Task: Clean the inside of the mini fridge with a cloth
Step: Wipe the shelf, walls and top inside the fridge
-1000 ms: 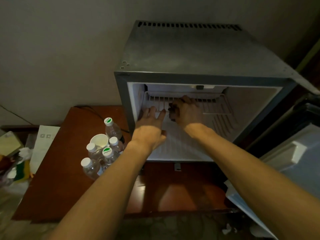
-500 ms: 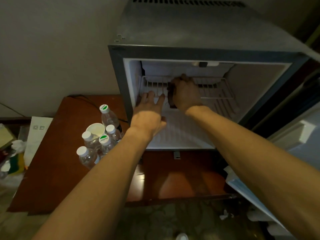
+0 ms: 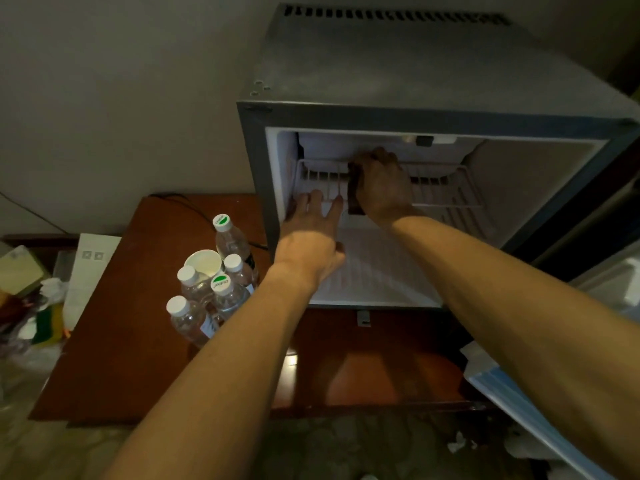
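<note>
Gripping a dark cloth (image 3: 355, 195), seemingly held upright, right hand (image 3: 382, 188) on wire shelf (image 3: 446, 188), left hand (image 3: 311, 233) flat, fingers straight.

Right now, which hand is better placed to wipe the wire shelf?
Right. The right hand already holds the dark cloth on the wire shelf; the left hand is open, touching the shelf's front edge.

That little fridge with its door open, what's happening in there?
A person is cleaning the inside of the mini fridge. The right hand grips a dark cloth against the white wire shelf near the back. The left hand rests with straight fingers on the shelf's front left edge. Five water bottles and a paper cup stand on the wooden table beside the fridge.
</note>
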